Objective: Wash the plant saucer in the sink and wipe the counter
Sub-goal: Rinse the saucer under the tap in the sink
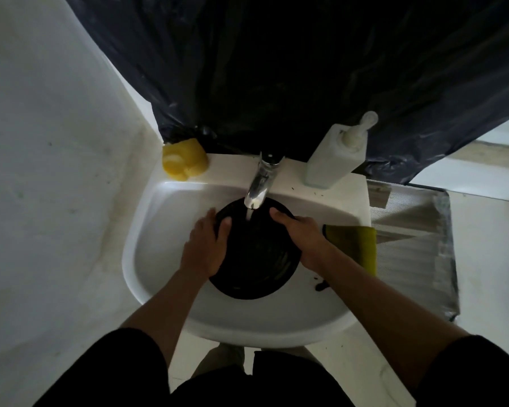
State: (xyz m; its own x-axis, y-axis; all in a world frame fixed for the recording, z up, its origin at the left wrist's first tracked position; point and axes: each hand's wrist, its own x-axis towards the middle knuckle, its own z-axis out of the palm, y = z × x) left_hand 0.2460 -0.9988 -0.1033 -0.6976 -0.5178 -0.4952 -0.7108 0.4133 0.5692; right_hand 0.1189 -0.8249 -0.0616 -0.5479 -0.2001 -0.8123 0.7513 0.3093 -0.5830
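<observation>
A round black plant saucer [254, 254] sits tilted in the white sink [159, 218], under the chrome tap [260, 183] with water running onto it. My left hand [206, 245] grips the saucer's left rim, thumb over the edge. My right hand [301, 239] holds the right rim. A yellow-green cloth [356, 243] lies on the sink's right edge, just behind my right wrist.
A yellow sponge [184, 161] rests on the sink's back left corner. A white pump bottle [335, 154] stands back right. Black plastic sheeting [276, 69] hangs behind. A silver foil-covered surface [415, 239] adjoins the sink on the right. Dark dirt specks [321, 284] lie on the rim.
</observation>
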